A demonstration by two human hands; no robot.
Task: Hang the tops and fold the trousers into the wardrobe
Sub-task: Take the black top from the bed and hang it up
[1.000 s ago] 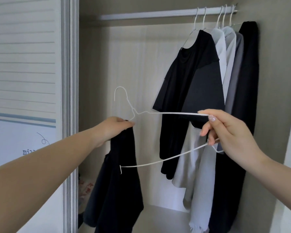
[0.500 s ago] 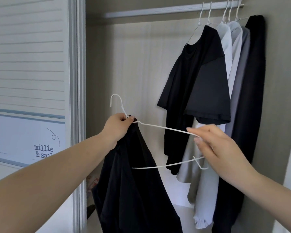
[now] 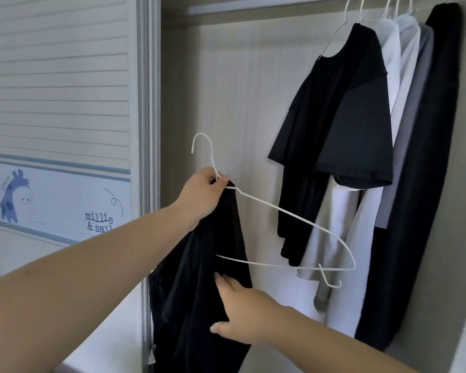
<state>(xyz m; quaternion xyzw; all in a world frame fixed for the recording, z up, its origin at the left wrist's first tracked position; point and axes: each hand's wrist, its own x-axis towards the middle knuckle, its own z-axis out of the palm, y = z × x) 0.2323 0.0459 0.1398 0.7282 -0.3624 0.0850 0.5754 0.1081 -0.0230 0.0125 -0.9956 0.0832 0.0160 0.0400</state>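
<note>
From the head camera, the left hand (image 3: 203, 195) pinches the neck of a white wire hanger (image 3: 280, 224) together with the top of a black top (image 3: 205, 286), fingers curled round both, so the hook stands free above the fist and the cloth cannot slide off while it is dressed. The top hangs from that fist, draped over only the left side of the hanger; the right shoulder and lower bar jut out bare toward the wardrobe's hung clothes (image 3: 361, 146). The right hand (image 3: 240, 316) lies against the cloth below the bar, fingers fairly straight and thumb spread; whether it has gathered any fabric I cannot tell. It likely sits there to draw the top across onto the bare shoulder. The rail (image 3: 253, 6) overhead has free room to the left of the other hangers, a fitting place for this one.
</note>
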